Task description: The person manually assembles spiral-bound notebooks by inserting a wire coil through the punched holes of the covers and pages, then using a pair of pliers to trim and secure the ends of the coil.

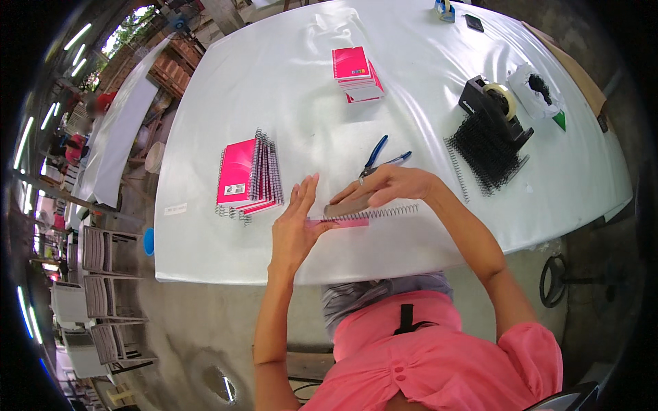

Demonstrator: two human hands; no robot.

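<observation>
Near the table's front edge, my left hand [295,222] steadies a small pink notebook [354,223] with its thumb, the other fingers stretched upward. A dark wire coil [397,211] runs along the notebook's edge and sticks out to the right. My right hand [384,183] grips a flat grey-brown piece [348,207] against the coil; its exact kind is unclear. Just beyond that hand lie blue-handled pliers [375,152], their jaws partly hidden. Left of my hands is a stack of pink notebooks [236,168] with coils in their edges.
Another pile of pink notebooks [351,63] stands farther back. To the right are a heap of black coils [483,154], a single loose coil [457,170], a black tape dispenser [480,99] and a white plastic bag [533,91]. A blue tape dispenser [445,10] lies at the far edge.
</observation>
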